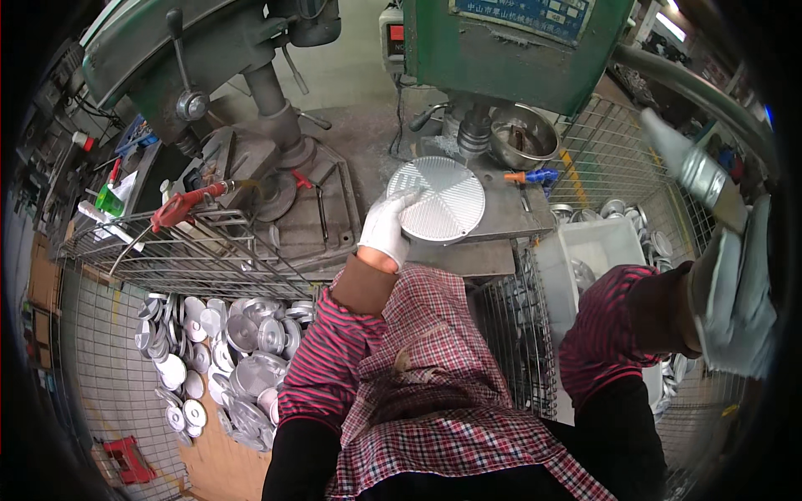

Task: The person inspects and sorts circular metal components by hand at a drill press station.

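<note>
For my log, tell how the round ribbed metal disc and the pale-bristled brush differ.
The round, ribbed metal disc is broad; the pale-bristled brush with a silver band is narrow. The left hand touches the disc; the right hand holds the brush. Both show silvery metal.

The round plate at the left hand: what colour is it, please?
Silvery grey; the round plate shows best in the head view.

Green drill presses (510,63) and wire cages (104,351) of metal discs (259,376) mark a workshop. Dim shelving (40,326) perhaps stands left.
</note>
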`<state>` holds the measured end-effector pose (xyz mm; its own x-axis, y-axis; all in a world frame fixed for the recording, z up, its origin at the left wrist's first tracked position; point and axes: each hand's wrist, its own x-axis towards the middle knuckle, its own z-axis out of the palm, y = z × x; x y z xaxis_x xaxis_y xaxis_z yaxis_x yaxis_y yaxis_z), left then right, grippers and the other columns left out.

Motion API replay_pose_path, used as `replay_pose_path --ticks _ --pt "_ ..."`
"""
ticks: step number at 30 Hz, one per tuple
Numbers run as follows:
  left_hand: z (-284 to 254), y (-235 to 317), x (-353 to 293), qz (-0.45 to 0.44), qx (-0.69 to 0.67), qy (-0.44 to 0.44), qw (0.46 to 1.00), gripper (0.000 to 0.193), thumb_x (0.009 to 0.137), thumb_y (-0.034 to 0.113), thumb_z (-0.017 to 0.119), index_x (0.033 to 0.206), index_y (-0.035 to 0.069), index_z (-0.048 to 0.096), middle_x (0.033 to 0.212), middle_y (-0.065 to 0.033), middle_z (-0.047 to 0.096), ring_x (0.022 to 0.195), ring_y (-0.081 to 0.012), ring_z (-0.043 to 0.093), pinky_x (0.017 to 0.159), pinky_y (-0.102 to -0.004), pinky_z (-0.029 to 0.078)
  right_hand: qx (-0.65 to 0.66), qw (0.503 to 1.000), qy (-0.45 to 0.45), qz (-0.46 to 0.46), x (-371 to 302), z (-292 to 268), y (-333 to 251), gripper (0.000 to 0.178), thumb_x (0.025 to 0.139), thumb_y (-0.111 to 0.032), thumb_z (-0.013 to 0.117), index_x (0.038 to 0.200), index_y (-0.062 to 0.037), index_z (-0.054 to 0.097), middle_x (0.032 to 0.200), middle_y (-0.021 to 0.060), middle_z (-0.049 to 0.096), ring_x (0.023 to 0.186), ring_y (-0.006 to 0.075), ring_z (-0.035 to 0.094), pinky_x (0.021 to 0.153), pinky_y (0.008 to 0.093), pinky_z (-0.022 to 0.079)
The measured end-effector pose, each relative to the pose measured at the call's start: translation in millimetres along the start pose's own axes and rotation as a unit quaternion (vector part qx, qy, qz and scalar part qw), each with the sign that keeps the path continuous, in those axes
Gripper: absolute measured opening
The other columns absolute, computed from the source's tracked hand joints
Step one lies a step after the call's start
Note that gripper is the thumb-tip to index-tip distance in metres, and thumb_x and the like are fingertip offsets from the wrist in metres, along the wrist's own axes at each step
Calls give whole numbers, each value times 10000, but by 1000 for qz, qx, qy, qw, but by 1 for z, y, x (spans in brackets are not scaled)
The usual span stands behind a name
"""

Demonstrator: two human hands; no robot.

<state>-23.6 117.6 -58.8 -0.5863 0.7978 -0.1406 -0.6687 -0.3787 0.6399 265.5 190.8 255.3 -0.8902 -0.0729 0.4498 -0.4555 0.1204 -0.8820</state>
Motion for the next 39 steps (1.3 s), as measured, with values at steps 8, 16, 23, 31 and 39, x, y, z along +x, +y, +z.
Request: replay_pose_path --ticks 8,16,23,31,39 --pt "5 -6 -3 14 -11 -1 1000 286 843 87 552 1104 -24 587 1085 -109 625 1002 -205 588 870 -307 454 125 989 -76 20 65 55 43 313 833 -255 611 1024 -33 500 925 225 556 704 333 580 556 368 544" --pt "7 -6 -2 2 -14 2 1000 331 868 106 545 1180 -3 527 1151 -108 590 1050 -232 578 904 -354 470 285 942 -172 31 40 31 60 185 822 -120 599 903 -3 481 789 209 548 567 276 562 475 334 509" --pt "13 0 -10 18 -43 5 999 305 842 106 577 1122 -16 567 1093 -106 621 992 -205 598 877 -316 458 411 882 -228 37 -48 -58 67 129 814 -19 589 812 19 467 687 197 542 464 233 548 414 309 482" --pt "8 0 -9 6 3 25 1000 346 843 130 582 1149 -26 548 1081 -113 618 1002 -200 579 879 -317 445 20 856 495 -148 3 12 200 331 945 -288 450 1077 1 542 845 92 569 472 86 425 365 207 362" --pt "14 -11 -42 40 -7 33 999 406 858 43 545 1238 -63 451 1188 -158 557 1103 -229 539 955 -325 425 55 848 508 -137 28 -1 271 237 926 -230 423 1006 -26 513 844 77 527 619 118 471 469 250 424"
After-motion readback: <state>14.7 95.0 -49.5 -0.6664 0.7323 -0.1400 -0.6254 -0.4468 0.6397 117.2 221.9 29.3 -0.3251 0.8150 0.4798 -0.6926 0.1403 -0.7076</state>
